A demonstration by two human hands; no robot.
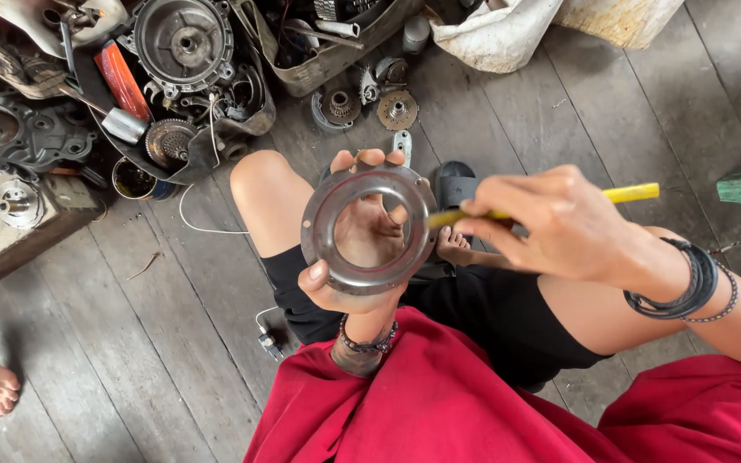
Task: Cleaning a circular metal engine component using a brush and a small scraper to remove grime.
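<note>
Left hand (362,249): palm up, fingers curled round ring (369,228), held above the lap | Right hand (551,225): pinching yellow stick (632,193), tip at ring's right edge | Ring: flat, grey worn metal, round | Floor (130,343): weathered wood planks | Gears (370,107): rusty, far side.

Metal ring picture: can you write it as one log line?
left hand: holds metal ring up | right hand: grips yellow tool, tip at ring's edge | floor: engine parts
</note>
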